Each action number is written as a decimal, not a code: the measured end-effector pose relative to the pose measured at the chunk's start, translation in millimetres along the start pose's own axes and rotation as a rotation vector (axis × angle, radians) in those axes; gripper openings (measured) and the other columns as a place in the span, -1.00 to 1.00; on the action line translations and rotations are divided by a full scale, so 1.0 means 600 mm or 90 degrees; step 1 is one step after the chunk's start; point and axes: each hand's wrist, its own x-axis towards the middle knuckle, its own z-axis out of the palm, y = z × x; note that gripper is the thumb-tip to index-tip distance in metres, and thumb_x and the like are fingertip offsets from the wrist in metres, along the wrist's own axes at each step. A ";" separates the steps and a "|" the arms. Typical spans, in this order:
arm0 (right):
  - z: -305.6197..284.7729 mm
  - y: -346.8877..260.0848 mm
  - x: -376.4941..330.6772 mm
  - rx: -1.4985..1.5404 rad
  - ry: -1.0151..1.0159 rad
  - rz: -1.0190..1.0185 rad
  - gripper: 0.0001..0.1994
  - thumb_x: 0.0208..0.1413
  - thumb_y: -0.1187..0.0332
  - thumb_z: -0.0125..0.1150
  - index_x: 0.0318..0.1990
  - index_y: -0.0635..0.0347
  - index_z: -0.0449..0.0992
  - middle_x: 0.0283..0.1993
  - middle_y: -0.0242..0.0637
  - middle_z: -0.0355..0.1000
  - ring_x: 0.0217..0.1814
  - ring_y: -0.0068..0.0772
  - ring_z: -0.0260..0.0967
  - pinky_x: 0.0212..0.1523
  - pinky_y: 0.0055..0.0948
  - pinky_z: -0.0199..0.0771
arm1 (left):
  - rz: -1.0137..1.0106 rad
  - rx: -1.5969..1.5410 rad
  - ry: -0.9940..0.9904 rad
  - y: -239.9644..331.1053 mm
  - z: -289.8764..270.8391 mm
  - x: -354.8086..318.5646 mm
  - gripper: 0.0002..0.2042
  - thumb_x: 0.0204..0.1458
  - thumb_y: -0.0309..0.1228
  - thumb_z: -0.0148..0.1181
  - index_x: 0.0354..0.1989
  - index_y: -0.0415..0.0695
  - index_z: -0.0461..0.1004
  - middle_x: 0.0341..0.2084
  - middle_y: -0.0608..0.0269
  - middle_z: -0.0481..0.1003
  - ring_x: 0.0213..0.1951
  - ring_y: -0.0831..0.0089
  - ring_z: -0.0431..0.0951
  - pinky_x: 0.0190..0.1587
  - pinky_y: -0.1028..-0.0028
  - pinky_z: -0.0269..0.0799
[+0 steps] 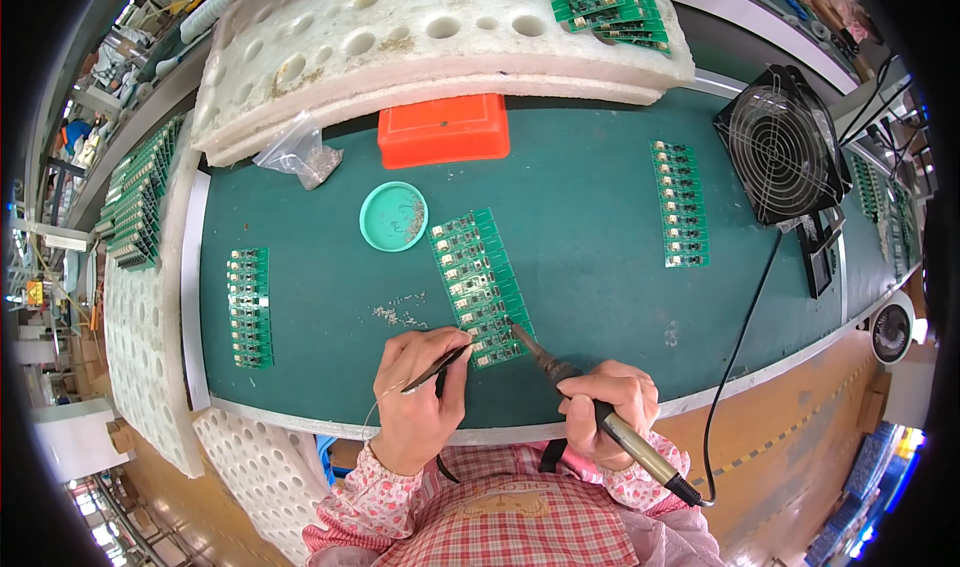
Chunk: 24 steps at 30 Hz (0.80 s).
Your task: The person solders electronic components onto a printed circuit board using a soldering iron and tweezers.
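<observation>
A green panel of small circuit boards (470,277) lies slanted on the table in front of me. My left hand (412,407) is closed around dark tweezers (436,369), whose tips reach the panel's lower left edge. A thin wire (376,407) curves beside that hand. Gripped in my right hand (608,407) is a soldering iron (640,451), its tip at the lower right part of the panel. Whether the tip touches a joint is too small to tell. Tiny loose parts (398,312) are scattered left of the panel, below a round green dish (368,231) holding more small pieces.
Similar panels lie at left (249,312) and right (682,212). A red plastic box (443,137) and a clear bag (305,154) sit before white foam (420,72) stacked with boards (612,2). A black fan (775,147) stands at right; the iron's cord (745,352) runs nearby.
</observation>
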 end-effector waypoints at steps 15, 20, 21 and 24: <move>0.014 -0.019 0.046 -0.211 -0.210 -0.121 -0.54 -0.22 0.40 0.37 -0.03 -0.19 0.65 -0.27 -0.43 0.29 -0.30 -0.38 0.36 -0.36 -0.37 0.39 | 0.199 0.135 -0.120 0.006 -0.055 -0.021 -0.72 -0.13 -0.51 0.31 -0.17 -0.09 0.54 -0.18 0.34 0.57 -0.09 0.43 0.57 0.09 0.23 0.32; 0.022 -0.006 0.035 -0.140 -0.257 -0.069 -0.64 -0.22 0.40 0.46 -0.16 -0.11 0.63 -0.34 -0.40 0.26 -0.35 -0.32 0.36 -0.38 -0.36 0.39 | 0.172 0.071 -0.137 -0.004 -0.072 -0.027 -0.72 -0.11 -0.55 0.34 -0.18 -0.05 0.53 -0.21 0.41 0.60 -0.12 0.44 0.59 0.08 0.26 0.28; 0.025 -0.007 0.033 -0.136 -0.252 -0.037 -0.67 -0.23 0.40 0.50 -0.21 -0.08 0.62 -0.36 -0.38 0.25 -0.37 -0.31 0.36 -0.39 -0.34 0.40 | 0.168 0.073 -0.133 -0.005 -0.072 -0.028 -0.72 -0.11 -0.55 0.34 -0.18 -0.05 0.53 -0.21 0.41 0.60 -0.12 0.44 0.59 0.08 0.26 0.28; 0.028 -0.004 0.026 -0.133 -0.184 -0.005 -0.66 -0.24 0.43 0.56 -0.22 -0.05 0.64 -0.40 -0.36 0.25 -0.42 -0.28 0.35 -0.43 -0.31 0.41 | 0.106 -0.040 -0.134 -0.015 -0.069 -0.025 -0.74 -0.09 -0.58 0.37 -0.20 -0.05 0.54 -0.24 0.42 0.61 -0.21 0.43 0.60 0.03 0.29 0.27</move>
